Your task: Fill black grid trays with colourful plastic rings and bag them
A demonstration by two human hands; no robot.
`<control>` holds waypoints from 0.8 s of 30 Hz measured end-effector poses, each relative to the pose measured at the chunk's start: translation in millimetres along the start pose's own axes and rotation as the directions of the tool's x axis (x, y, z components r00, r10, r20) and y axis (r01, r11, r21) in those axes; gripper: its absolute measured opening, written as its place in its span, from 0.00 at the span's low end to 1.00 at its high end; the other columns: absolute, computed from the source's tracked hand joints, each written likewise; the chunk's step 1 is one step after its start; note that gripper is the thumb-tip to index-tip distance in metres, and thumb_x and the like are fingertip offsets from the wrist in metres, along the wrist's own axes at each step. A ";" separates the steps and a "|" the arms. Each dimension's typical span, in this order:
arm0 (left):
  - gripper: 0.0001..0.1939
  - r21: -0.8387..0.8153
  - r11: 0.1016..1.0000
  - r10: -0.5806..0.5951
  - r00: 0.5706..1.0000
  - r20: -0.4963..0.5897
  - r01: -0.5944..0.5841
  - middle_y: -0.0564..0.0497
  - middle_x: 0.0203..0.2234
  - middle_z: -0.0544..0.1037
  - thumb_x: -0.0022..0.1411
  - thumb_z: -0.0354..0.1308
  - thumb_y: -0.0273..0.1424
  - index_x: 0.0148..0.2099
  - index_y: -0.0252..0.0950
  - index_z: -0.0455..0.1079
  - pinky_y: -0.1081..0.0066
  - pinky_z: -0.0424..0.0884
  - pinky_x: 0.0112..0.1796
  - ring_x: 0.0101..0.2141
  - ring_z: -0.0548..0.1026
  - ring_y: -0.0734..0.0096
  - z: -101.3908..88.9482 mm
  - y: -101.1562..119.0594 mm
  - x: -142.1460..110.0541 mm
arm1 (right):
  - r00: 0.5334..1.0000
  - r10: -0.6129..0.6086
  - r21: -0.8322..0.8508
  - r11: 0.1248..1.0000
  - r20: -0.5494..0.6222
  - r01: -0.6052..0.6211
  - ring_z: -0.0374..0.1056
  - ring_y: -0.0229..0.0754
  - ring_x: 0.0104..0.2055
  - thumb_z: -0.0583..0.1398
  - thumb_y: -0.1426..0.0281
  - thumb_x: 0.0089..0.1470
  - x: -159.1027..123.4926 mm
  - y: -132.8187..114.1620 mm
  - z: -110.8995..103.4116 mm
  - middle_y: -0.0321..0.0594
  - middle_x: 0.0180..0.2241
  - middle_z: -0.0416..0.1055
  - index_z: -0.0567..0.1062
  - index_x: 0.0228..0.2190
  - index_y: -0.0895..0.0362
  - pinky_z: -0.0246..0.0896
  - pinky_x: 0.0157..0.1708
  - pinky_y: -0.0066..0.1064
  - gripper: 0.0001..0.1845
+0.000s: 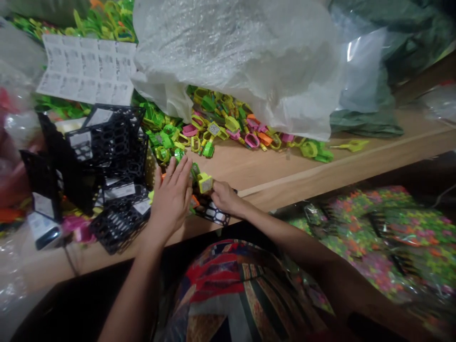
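Observation:
My right hand (224, 198) grips a yellow-green plastic piece (205, 183) with a small square label, above a black plastic lattice card (213, 213). My left hand (173, 199) stands just left of that piece, fingers apart and pointing up the table, holding nothing I can see. A heap of small plastic toy scissors (217, 126) in green, yellow, pink and orange lies beyond both hands on the wooden table (228, 166). Its far part is hidden under a clear bubble wrap sheet (228, 52).
Stacked black plastic lattice racks (114, 142) stand left of my left hand. A printed paper sheet (85, 69) lies at the back left, and a green plastic sheet (366, 121) lies back right. Below the table's near edge, bagged colourful goods (370, 232) sit at the right.

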State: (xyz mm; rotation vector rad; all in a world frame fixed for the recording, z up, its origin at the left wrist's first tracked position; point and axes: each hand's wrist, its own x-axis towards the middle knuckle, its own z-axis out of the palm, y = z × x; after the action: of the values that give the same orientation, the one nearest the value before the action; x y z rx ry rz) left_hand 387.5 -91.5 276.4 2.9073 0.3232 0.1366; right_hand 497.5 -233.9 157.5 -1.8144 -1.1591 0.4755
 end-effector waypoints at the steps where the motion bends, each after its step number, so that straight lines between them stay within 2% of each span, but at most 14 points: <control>1: 0.30 -0.008 1.000 -0.004 1.000 0.010 0.004 0.47 0.72 0.56 0.76 0.34 0.37 0.74 0.34 0.51 0.44 0.42 0.70 0.73 0.47 0.55 -1.4 0.9 0.3 | 0.999 -0.049 -0.019 0.999 -0.004 0.049 0.69 0.44 0.41 0.49 0.84 0.50 -1.0 0.2 2.1 0.45 0.40 0.74 0.70 0.38 0.58 0.65 0.44 0.32 0.17; 4: 0.32 -0.012 1.000 -0.015 0.999 0.047 0.016 0.45 0.72 0.56 0.76 0.32 0.42 0.74 0.33 0.50 0.37 0.36 0.69 0.73 0.47 0.51 -5.8 4.5 5.3 | 0.988 -0.153 -0.054 0.986 0.033 0.155 0.68 0.46 0.44 0.50 0.84 0.50 1.3 -4.4 9.1 0.47 0.43 0.73 0.71 0.44 0.59 0.65 0.48 0.35 0.21; 7: 0.31 0.044 0.999 -0.028 0.999 0.042 0.026 0.44 0.72 0.55 0.76 0.35 0.44 0.74 0.37 0.51 0.27 0.31 0.64 0.72 0.47 0.45 -7.6 8.4 13.8 | 0.980 -0.155 -0.070 0.984 0.126 0.165 0.69 0.45 0.41 0.54 0.84 0.53 12.2 -14.0 6.7 0.47 0.41 0.75 0.73 0.41 0.60 0.65 0.45 0.34 0.16; 9: 0.30 0.086 0.996 -0.017 1.000 0.012 0.016 0.45 0.72 0.54 0.76 0.38 0.43 0.74 0.40 0.53 0.25 0.34 0.64 0.72 0.47 0.45 -6.1 9.8 18.2 | 0.971 -0.140 -0.042 0.988 0.195 0.151 0.69 0.44 0.40 0.56 0.83 0.55 22.1 -19.0 -6.4 0.46 0.40 0.76 0.75 0.39 0.61 0.64 0.44 0.32 0.13; 12: 0.28 0.121 0.993 0.010 1.000 -0.023 -0.007 0.47 0.71 0.56 0.75 0.40 0.38 0.73 0.41 0.56 0.30 0.41 0.66 0.72 0.51 0.47 -1.5 9.1 20.0 | 0.946 -0.105 0.000 0.994 0.307 0.110 0.70 0.39 0.37 0.57 0.83 0.57 41.2 -18.0 -39.3 0.41 0.36 0.77 0.78 0.37 0.60 0.63 0.40 0.27 0.12; 14: 0.27 0.135 0.991 0.017 0.999 -0.039 -0.012 0.47 0.71 0.58 0.75 0.40 0.37 0.72 0.41 0.57 0.32 0.43 0.67 0.71 0.53 0.47 1.3 7.8 18.7 | 0.974 -0.055 -0.091 0.993 0.222 0.076 0.70 0.39 0.37 0.56 0.83 0.57 59.2 -10.1 -61.2 0.39 0.36 0.77 0.79 0.39 0.59 0.62 0.40 0.27 0.14; 16: 0.27 0.153 0.988 0.017 0.999 -0.045 -0.010 0.47 0.71 0.58 0.75 0.40 0.37 0.72 0.39 0.58 0.32 0.45 0.67 0.71 0.53 0.47 3.0 6.7 17.2 | 0.999 -0.025 -0.261 0.965 0.023 0.030 0.69 0.41 0.41 0.54 0.84 0.57 80.5 2.2 -77.1 0.42 0.40 0.75 0.79 0.44 0.59 0.61 0.43 0.29 0.19; 18: 0.28 0.177 0.984 0.012 0.999 -0.039 -0.004 0.47 0.71 0.57 0.75 0.39 0.37 0.72 0.37 0.57 0.33 0.45 0.67 0.71 0.53 0.48 3.3 5.9 16.1 | 0.993 -0.034 -0.420 0.907 -0.115 -0.018 0.67 0.44 0.45 0.52 0.84 0.59 99.5 15.7 -85.5 0.46 0.45 0.73 0.77 0.50 0.58 0.61 0.46 0.32 0.23; 21: 0.28 0.200 0.980 0.004 1.000 -0.019 0.000 0.48 0.71 0.56 0.74 0.39 0.36 0.72 0.35 0.58 0.34 0.46 0.67 0.71 0.52 0.49 2.2 4.4 14.5 | 0.988 -0.027 -0.527 0.848 -0.149 -0.056 0.65 0.46 0.44 0.49 0.79 0.64 109.9 30.2 -88.0 0.47 0.47 0.69 0.76 0.50 0.57 0.60 0.44 0.34 0.20; 24: 0.27 0.191 0.982 0.003 1.000 -0.014 -0.001 0.49 0.71 0.58 0.74 0.39 0.35 0.71 0.37 0.58 0.35 0.45 0.68 0.71 0.52 0.50 0.1 2.6 11.9 | 0.991 -0.067 -0.495 0.869 -0.119 0.000 0.63 0.45 0.42 0.49 0.75 0.68 93.3 33.3 -85.3 0.45 0.44 0.67 0.76 0.46 0.57 0.59 0.42 0.33 0.17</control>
State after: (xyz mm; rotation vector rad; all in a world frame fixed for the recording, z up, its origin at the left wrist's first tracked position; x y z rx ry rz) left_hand 399.6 -91.3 277.7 3.0974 0.3539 0.1329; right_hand 620.2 -199.6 186.8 -2.2179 -1.2975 0.0246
